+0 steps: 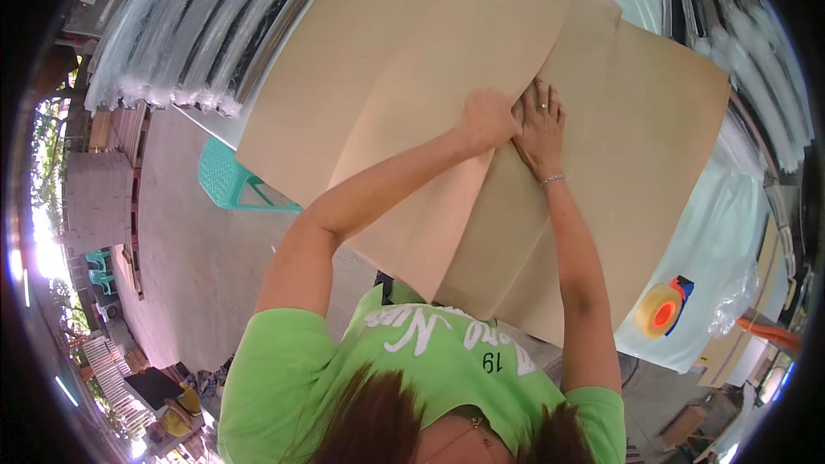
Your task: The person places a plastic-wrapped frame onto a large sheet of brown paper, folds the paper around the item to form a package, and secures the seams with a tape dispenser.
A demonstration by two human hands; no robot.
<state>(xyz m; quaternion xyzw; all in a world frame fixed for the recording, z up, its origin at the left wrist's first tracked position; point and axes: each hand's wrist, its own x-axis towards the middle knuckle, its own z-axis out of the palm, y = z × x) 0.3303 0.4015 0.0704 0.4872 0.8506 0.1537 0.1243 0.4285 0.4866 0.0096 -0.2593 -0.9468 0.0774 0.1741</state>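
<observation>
A large sheet of brown paper (421,43) lies over a second brown sheet (636,120) on the table; whether they are one folded piece I cannot tell. My left hand (490,123), slightly blurred, is closed at the upper sheet's right edge and seems to pinch it. Right beside it, my right hand (540,131) presses on the lower sheet with fingers stretched out, its thumb side close to that edge. Creases run along both sheets, and their near corners reach toward my green shirt.
A tape roll in a blue dispenser (662,309) rests on pale plastic sheeting (722,206) at the right. Plastic-wrapped panels (198,26) are stacked at the far left, with more (748,51) at the far right. A green plastic stool (225,174) stands left of the table.
</observation>
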